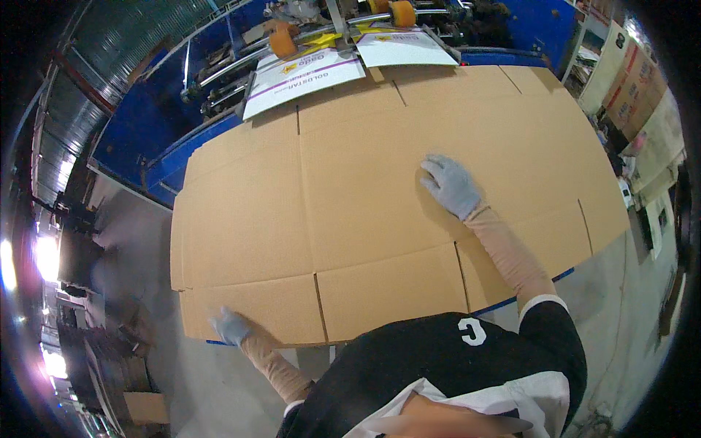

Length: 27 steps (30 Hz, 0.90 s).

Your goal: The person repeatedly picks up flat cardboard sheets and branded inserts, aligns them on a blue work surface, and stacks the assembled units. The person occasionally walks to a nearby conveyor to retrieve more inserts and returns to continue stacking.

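Observation:
A large flat sheet of brown cardboard [380, 175], creased and cut with slots like an unfolded carton, lies in front of me. My right hand [451, 186], in a pale grey-blue glove, rests on the sheet right of its middle, fingers slightly bent and apart, holding nothing. At the sheet's near left corner, my left hand [231, 325] wears a similar glove and lies on the cardboard with its fingers stretched out. Tan sleeves cover both forearms.
Beyond the sheet stands a blue machine [164, 160] with metal bars and orange rollers [403, 14]. Two white printed panels [303, 82] stick out from under it at the far edge. Stacked cardboard [634, 95] is at the right, and a small brown box [146, 407] sits on the floor at lower left.

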Tool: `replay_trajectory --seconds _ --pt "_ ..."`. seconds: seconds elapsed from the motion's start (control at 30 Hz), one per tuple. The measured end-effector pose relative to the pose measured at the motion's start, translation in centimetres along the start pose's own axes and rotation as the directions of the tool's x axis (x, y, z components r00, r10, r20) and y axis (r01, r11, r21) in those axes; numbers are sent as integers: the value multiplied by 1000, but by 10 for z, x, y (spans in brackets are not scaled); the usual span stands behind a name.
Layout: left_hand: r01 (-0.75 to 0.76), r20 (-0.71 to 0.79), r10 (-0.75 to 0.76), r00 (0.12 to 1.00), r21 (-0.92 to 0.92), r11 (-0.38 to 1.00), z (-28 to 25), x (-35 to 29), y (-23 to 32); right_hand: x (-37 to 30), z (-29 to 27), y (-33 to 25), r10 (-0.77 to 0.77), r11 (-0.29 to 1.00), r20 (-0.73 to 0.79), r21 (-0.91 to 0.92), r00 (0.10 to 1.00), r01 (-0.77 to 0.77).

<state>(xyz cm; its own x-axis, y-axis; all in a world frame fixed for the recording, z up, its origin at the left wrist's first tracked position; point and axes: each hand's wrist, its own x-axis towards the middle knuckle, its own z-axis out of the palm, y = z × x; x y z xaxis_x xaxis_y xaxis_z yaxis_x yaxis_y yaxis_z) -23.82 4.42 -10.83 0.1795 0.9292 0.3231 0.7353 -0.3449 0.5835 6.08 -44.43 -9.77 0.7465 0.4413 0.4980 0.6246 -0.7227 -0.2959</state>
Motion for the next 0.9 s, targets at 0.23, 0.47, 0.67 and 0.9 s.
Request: replay_trajectory --seconds 0.23,0.47,0.67,0.9 --pt "222 -74 -222 972 -3 975 5 19 -25 -49 -24 -53 -127 987 -24 98 992 129" --pt "81 62 -51 997 -810 581 -18 43 -110 -70 -38 -59 66 961 -47 270 997 -51" --pt "543 541 -56 839 -826 154 -29 -14 -77 -62 -44 -64 101 949 -64 305 993 -77" --pt "370 383 -16 924 -880 297 -85 -40 -4 -59 -68 -57 344 752 147 549 927 -366"
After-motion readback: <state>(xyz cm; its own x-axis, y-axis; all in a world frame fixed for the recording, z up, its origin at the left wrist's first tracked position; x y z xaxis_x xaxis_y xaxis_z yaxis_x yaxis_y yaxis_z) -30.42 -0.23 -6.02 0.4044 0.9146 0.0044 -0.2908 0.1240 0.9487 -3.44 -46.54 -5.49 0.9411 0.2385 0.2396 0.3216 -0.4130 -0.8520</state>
